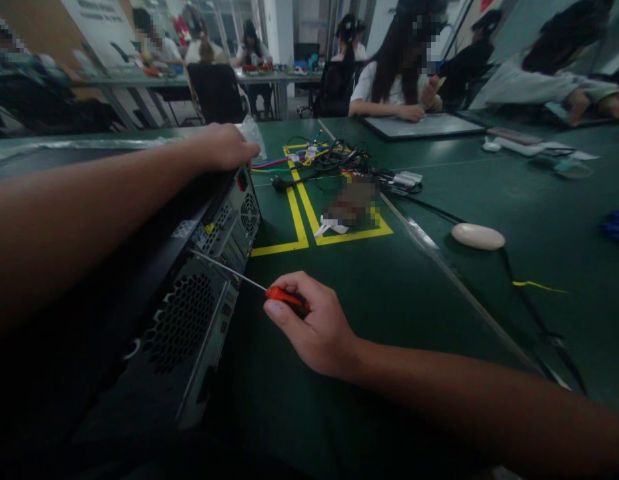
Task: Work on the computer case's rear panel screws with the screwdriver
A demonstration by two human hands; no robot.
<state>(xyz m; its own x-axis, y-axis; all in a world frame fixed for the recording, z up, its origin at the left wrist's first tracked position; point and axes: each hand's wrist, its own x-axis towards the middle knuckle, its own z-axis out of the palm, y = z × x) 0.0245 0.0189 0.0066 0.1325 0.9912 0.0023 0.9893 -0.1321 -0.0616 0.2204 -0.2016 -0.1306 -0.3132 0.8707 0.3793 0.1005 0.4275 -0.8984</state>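
Screwdriver [280, 295], red-black handle, metal shaft: my right hand [319, 327] clamps it, axis running left to black boxy computer case [186, 310]; left hand [222, 148] on case, grip unclear.

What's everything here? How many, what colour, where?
PC: one, black and grey, left.
Screwdriver: one, orange and black, at PC's back.
Near table: one, green, under PC.
Cables: many, mixed, middle.
Tape: several strips, yellow, middle.
Oval thing: one, pale, right.
Bundle: one, blue, right edge.
Panel: one, grey, far side.
Chairs: several, black, behind.
People: several, mixed clothes, behind.
Plastic: some, clear, beyond PC.
Left hand: one, bare, on PC.
Right hand: one, bare, holding screwdriver.
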